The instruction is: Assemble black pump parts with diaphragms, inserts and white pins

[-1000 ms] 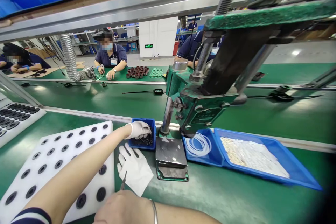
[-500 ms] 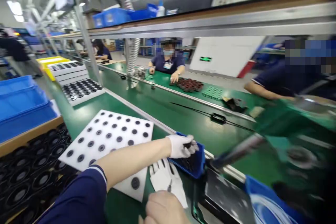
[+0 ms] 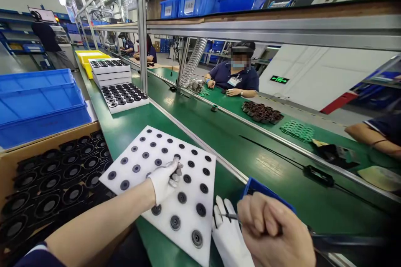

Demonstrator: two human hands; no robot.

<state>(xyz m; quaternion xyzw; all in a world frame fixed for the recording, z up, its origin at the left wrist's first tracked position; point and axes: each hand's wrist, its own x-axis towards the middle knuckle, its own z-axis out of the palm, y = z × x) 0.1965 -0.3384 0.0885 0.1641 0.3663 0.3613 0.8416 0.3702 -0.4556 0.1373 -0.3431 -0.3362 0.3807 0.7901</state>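
Observation:
My left hand (image 3: 166, 180), in a white glove with greyish fingertips, is over a white foam sheet (image 3: 167, 223) holding rows of round black parts (image 3: 175, 222). Its fingers are curled and pinched, the thumb beside one black part; what is inside them is hidden. At lower right my bare right hand (image 3: 275, 229) is closed around a thin, dark pointed tool (image 3: 230, 216), its tip pointing left. Just beneath that tip lies an empty white glove (image 3: 230, 238) on the green bench. Behind my right hand, a blue bin (image 3: 269, 194) is partly covered.
A carton (image 3: 9, 154) of black ring-shaped parts stands left, with stacked blue crates (image 3: 40, 100) behind. More loaded foam sheets (image 3: 125, 98) sit farther along. A metal rail (image 3: 200, 146) edges the bench; across it a co-worker (image 3: 234, 71) sits near brown parts (image 3: 261, 112).
My left hand has moved left from the blue bin to above the foam sheet. My right hand, with the tool, appears farther right and higher. The camera view has shifted.

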